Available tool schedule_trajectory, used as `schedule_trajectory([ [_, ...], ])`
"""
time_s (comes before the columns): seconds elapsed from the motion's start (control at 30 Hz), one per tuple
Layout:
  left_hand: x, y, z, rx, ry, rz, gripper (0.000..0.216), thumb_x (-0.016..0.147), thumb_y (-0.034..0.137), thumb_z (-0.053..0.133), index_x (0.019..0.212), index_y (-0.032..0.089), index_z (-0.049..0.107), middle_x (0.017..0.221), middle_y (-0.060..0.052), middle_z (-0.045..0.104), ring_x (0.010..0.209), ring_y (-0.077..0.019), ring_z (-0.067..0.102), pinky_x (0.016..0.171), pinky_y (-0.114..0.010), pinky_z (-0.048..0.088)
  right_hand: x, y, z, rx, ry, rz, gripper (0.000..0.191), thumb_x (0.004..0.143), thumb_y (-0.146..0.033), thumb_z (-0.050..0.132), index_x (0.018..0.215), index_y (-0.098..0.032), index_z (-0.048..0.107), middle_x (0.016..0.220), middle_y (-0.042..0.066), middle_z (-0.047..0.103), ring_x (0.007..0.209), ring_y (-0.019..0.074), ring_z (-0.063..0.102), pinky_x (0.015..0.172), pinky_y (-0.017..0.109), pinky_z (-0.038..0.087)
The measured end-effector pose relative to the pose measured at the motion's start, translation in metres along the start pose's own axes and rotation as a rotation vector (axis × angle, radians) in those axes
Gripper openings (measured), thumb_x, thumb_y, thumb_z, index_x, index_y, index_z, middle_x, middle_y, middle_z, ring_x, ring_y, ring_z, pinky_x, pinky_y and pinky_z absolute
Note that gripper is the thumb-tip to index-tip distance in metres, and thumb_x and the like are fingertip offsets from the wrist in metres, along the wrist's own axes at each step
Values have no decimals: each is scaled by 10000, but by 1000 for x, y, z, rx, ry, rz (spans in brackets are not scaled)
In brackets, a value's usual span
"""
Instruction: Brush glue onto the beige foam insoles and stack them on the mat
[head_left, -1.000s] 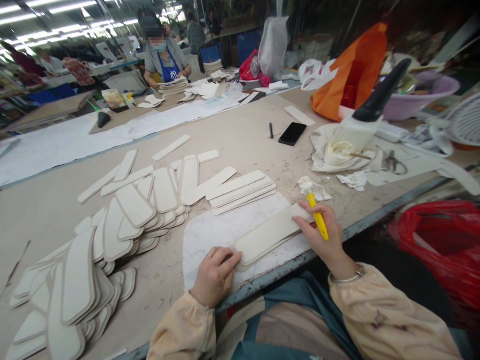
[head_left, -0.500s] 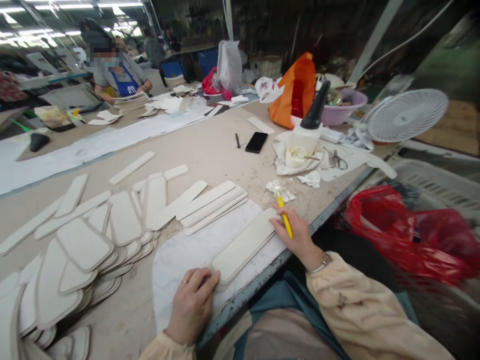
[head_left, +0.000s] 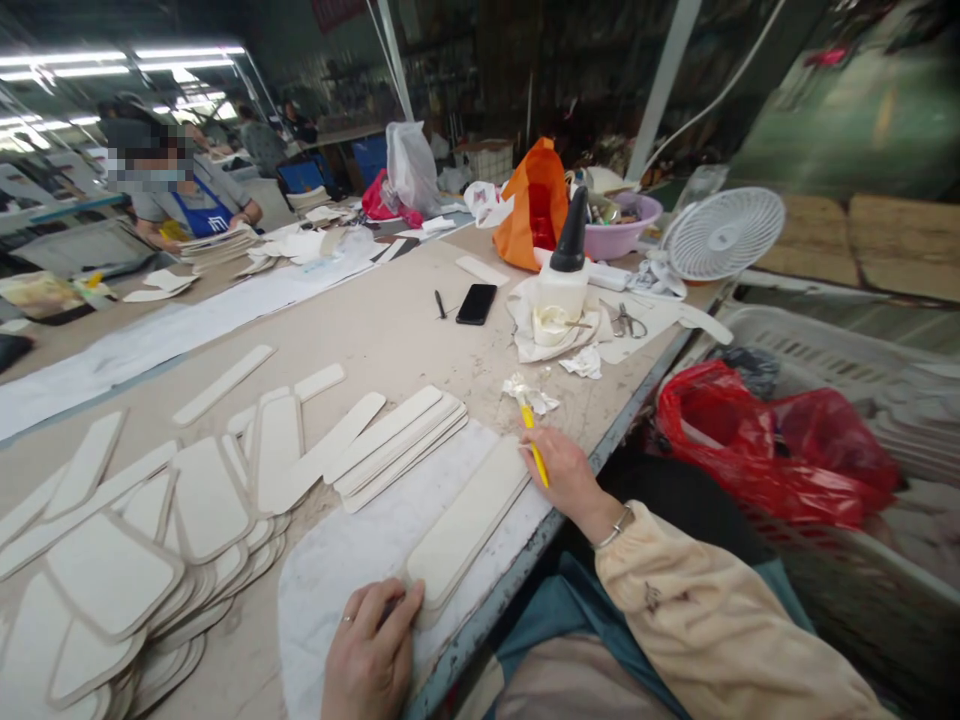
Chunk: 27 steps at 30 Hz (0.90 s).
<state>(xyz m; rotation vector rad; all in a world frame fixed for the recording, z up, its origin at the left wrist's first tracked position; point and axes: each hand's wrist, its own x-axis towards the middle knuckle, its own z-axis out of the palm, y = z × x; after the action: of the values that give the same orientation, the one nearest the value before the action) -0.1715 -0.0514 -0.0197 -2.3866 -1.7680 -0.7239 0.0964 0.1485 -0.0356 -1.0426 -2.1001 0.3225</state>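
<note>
A long off-white panel with rounded corners [head_left: 472, 525] lies on a white sheet [head_left: 322, 560] near the table's front edge, apparently stacked on another. My left hand [head_left: 371, 645] is at its near end, thumb and curled fingers gripping the edge. My right hand [head_left: 566, 475] is closed around a slim yellow-handled tool [head_left: 535, 455] by the panel's far end. The tool's tip meets a crumpled white scrap [head_left: 534, 392], so its kind is unclear. A neat pile of similar strips [head_left: 401, 440] sits just beyond the panel.
Many loose panels [head_left: 112, 575] overlap at left. Farther back are a phone [head_left: 477, 304], a black-nozzled bottle [head_left: 562, 285], scissors [head_left: 628, 322], an orange bag [head_left: 536, 205] and a fan [head_left: 724, 235]. Red plastic [head_left: 772, 440] fills a crate at right. A co-worker [head_left: 187, 190] handles pieces across the tables.
The view has turned to the right, so the table's things appear farther left. Both hands keep their places at the panel's two ends, the yellow tool still in the right.
</note>
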Motion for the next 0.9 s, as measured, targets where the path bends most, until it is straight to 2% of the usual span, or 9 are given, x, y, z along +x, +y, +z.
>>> schedule_trajectory([
  [0.1, -2, -7, 3, 17, 12, 50, 298, 855, 79, 489, 1069, 194, 661, 951, -89, 594, 864, -166, 570, 751, -283, 535, -2, -17, -5, 96, -59, -75, 102, 921, -203, 476, 1018, -216, 509, 1028, 98, 641, 1013, 216, 604, 887, 377, 507],
  [0.17, -4, -12, 4, 31, 12, 78, 300, 851, 80, 490, 1066, 197, 663, 938, -87, 602, 843, -160, 582, 740, -275, 535, -6, -33, -5, 184, -163, -180, 89, 920, -249, 503, 1001, -213, 512, 1026, 88, 644, 1040, 194, 597, 922, 351, 494],
  [0.27, -6, -18, 6, 43, 26, 121, 299, 846, 85, 488, 1043, 212, 673, 899, -75, 621, 804, -150, 602, 714, -253, 535, -15, -53, 0, 240, -332, -349, 134, 927, -329, 508, 975, -207, 533, 1049, 77, 643, 1124, 173, 559, 1036, 350, 410],
  [0.33, -5, -21, 6, 43, 35, 141, 297, 844, 90, 489, 1031, 221, 679, 879, -68, 630, 785, -147, 612, 694, -242, 535, -20, -58, 4, 224, -396, -376, 171, 929, -370, 504, 972, -210, 544, 1061, 72, 641, 1131, 165, 554, 1063, 359, 374],
  [0.43, -3, -21, 6, 38, 32, 143, 294, 844, 92, 499, 1034, 223, 680, 874, -66, 629, 770, -144, 615, 683, -238, 536, -22, -54, 5, 180, -407, -300, 192, 920, -391, 517, 986, -211, 539, 1022, 65, 645, 1079, 160, 576, 1056, 375, 370],
  [0.63, -2, -21, 6, 30, 26, 134, 292, 843, 88, 505, 1030, 226, 682, 889, -66, 619, 768, -144, 607, 675, -239, 531, -17, -30, -8, 60, -347, -149, 174, 929, -363, 503, 1009, -211, 529, 1016, 57, 651, 1017, 173, 607, 1081, 415, 337],
  [0.9, -2, -13, 5, 16, 17, 67, 304, 835, 71, 510, 1031, 226, 683, 904, -68, 618, 792, -152, 603, 703, -259, 540, -17, 1, -15, -14, -230, -40, 187, 913, -332, 527, 1046, -201, 534, 1061, 91, 658, 1002, 209, 631, 1065, 477, 368],
])
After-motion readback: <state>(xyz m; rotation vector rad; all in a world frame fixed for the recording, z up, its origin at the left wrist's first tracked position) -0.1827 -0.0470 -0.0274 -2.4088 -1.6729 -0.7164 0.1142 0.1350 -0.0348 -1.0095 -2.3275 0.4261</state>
